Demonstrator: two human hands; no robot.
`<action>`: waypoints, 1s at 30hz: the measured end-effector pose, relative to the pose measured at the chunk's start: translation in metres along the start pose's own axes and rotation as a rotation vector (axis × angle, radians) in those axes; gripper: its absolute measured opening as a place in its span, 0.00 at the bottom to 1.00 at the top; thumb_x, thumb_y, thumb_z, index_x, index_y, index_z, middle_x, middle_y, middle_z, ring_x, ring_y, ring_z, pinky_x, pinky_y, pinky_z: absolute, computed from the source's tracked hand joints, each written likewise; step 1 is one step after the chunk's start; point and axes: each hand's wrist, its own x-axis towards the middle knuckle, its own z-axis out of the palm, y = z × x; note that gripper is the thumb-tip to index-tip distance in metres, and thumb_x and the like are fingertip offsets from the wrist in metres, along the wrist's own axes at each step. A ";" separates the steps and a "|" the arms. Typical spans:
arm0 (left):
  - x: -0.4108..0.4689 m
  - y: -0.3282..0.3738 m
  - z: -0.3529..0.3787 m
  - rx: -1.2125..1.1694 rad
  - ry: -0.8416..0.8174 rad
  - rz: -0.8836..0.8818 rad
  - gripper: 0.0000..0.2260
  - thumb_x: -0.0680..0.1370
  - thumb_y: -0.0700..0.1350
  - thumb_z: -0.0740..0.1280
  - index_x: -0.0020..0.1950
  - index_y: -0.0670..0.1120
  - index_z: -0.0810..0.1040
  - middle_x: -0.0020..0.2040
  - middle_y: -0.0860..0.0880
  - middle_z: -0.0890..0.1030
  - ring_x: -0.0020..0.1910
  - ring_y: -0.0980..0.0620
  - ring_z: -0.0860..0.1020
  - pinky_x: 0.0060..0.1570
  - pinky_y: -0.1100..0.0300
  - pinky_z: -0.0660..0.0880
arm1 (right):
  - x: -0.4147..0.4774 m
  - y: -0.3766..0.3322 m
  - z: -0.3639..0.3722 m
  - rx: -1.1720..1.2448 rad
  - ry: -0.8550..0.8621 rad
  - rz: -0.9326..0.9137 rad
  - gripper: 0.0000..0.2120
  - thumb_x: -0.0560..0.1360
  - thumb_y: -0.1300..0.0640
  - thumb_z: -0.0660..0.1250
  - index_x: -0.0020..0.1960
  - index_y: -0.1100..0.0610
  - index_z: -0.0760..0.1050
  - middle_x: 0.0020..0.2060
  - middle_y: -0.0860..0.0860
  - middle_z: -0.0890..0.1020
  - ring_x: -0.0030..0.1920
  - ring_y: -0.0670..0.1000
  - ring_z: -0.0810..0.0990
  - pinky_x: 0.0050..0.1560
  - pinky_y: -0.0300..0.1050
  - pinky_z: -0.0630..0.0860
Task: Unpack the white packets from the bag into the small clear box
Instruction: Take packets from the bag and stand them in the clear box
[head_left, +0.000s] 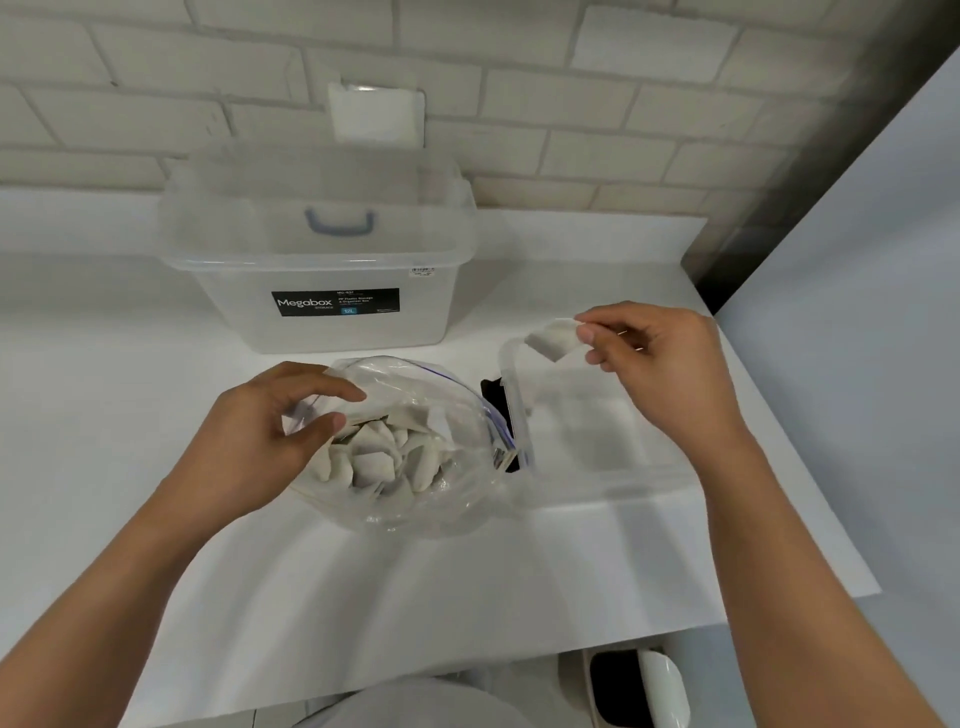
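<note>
A clear zip bag (447, 499) lies open on the white table, with several white packets (379, 457) heaped inside it. My left hand (270, 431) pinches the bag's near-left rim and holds the mouth open. To the right stands the small clear box (587, 447), open at the top. My right hand (654, 358) hovers above the box's far end and holds one white packet (553, 338) between thumb and fingertips.
A large clear Megabox storage bin (322, 260) stands at the back by the brick wall, its lid leaning behind it. A dark object (496, 400) lies between bag and small box. The table's right edge (810, 467) runs close to the small box.
</note>
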 end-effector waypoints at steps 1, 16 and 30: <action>0.000 0.000 0.000 0.009 0.011 -0.006 0.14 0.76 0.42 0.74 0.50 0.64 0.83 0.57 0.66 0.80 0.48 0.62 0.78 0.48 0.78 0.67 | 0.007 0.012 0.001 -0.051 -0.023 0.014 0.05 0.79 0.57 0.71 0.51 0.52 0.86 0.41 0.37 0.85 0.38 0.41 0.85 0.45 0.42 0.82; -0.001 0.003 0.000 0.022 0.083 -0.040 0.14 0.75 0.43 0.75 0.50 0.64 0.83 0.53 0.68 0.81 0.46 0.62 0.79 0.37 0.73 0.69 | 0.039 0.082 0.079 -0.401 -0.541 0.207 0.05 0.76 0.52 0.74 0.51 0.47 0.87 0.50 0.45 0.86 0.48 0.50 0.83 0.52 0.48 0.81; 0.003 -0.007 -0.004 0.091 -0.053 0.039 0.24 0.72 0.39 0.77 0.61 0.62 0.80 0.59 0.64 0.78 0.51 0.63 0.77 0.43 0.75 0.68 | -0.012 -0.025 0.045 0.044 -0.119 0.093 0.06 0.74 0.49 0.76 0.49 0.48 0.86 0.40 0.41 0.86 0.40 0.42 0.84 0.48 0.42 0.81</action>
